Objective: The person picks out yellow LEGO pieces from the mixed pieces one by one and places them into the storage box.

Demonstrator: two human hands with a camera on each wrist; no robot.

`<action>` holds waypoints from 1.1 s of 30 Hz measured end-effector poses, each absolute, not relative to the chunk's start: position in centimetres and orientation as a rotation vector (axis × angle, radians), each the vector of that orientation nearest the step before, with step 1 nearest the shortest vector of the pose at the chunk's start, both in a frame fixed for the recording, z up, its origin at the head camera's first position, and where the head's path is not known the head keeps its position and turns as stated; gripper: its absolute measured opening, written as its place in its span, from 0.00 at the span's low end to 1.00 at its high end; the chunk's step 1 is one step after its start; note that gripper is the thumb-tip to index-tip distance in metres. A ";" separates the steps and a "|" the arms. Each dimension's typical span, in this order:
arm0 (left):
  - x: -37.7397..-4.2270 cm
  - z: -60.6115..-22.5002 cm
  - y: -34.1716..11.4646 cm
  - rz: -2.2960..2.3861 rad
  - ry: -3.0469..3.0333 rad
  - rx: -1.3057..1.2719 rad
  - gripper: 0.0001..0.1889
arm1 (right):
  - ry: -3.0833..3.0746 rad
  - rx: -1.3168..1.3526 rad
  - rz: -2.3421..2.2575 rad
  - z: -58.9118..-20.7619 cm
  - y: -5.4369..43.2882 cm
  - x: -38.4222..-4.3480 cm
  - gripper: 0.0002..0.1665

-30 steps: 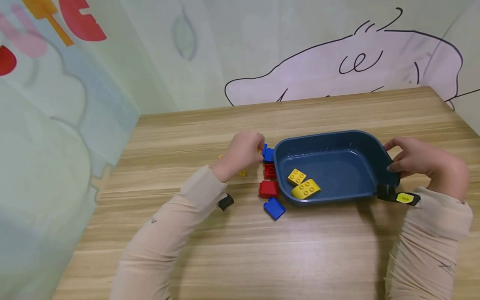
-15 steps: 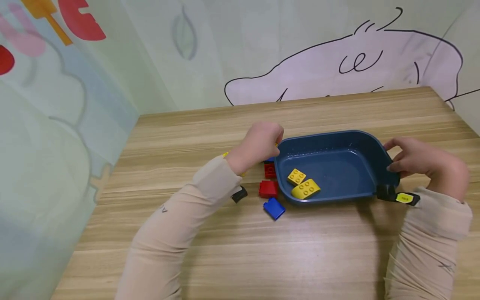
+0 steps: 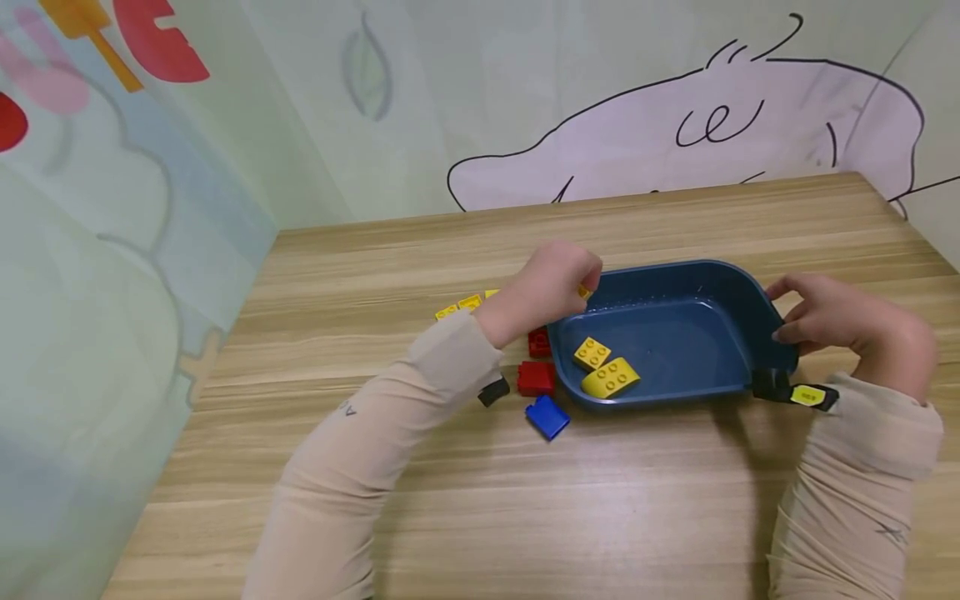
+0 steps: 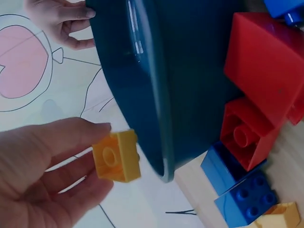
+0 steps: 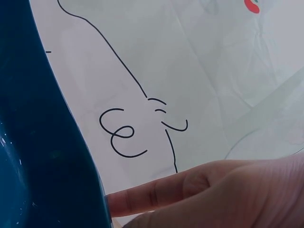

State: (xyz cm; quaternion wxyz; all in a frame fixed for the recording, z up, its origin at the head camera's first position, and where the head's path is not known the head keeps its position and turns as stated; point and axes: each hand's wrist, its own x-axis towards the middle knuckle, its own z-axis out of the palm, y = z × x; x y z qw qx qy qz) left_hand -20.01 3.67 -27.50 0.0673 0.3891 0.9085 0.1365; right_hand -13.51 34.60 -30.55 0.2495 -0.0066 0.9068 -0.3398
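Observation:
My left hand (image 3: pixel 542 287) pinches a small yellow toy brick (image 4: pixel 127 156) between thumb and fingertips. In the head view it is over the left end of a dark blue plastic tub (image 3: pixel 686 337), and the left wrist view shows the brick's hollow underside close to the rim. My right hand (image 3: pixel 843 315) holds the tub's right end, thumb at the rim and a finger against the outer wall. A square yellow brick (image 3: pixel 592 353) and a curved-top yellow brick (image 3: pixel 611 378) lie inside the tub, near its left end.
Left of the tub lie a red brick (image 3: pixel 536 378), another red brick (image 3: pixel 538 342) and a blue brick (image 3: pixel 547 417). Several yellow bricks (image 3: pixel 469 302) sit beyond my left forearm. More blue bricks (image 4: pixel 246 197) show beside the tub in the left wrist view. A printed wall stands behind the table.
My left hand has moved right, from the loose bricks to over the tub's left end, carrying the yellow brick. My right hand and the tub have stayed in place.

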 end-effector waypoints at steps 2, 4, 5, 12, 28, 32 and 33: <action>-20.0 -27.8 3.8 0.438 2.719 1.223 0.04 | 2.471 -0.016 -0.926 -30.6 34.6 -13.5 0.31; -20.1 -28.1 4.0 0.445 2.705 1.256 0.04 | 2.475 -0.017 -0.925 -30.6 34.6 -13.5 0.31; -20.1 -28.2 4.1 0.447 2.698 1.268 0.04 | 2.476 -0.017 -0.923 -30.6 34.5 -13.5 0.31; -20.6 -29.3 4.5 0.407 2.633 1.300 0.05 | 2.474 -0.022 -0.929 -30.6 34.5 -13.6 0.32; -21.3 -31.4 4.6 0.331 2.568 1.324 0.05 | 2.486 -0.017 -0.902 -30.6 34.4 -13.5 0.32; -21.3 -31.5 4.7 0.295 2.557 1.331 0.05 | 2.485 -0.018 -0.904 -30.6 34.4 -13.5 0.32; -21.3 -31.5 4.7 0.284 2.558 1.335 0.04 | 2.485 -0.017 -0.901 -30.5 34.4 -13.5 0.32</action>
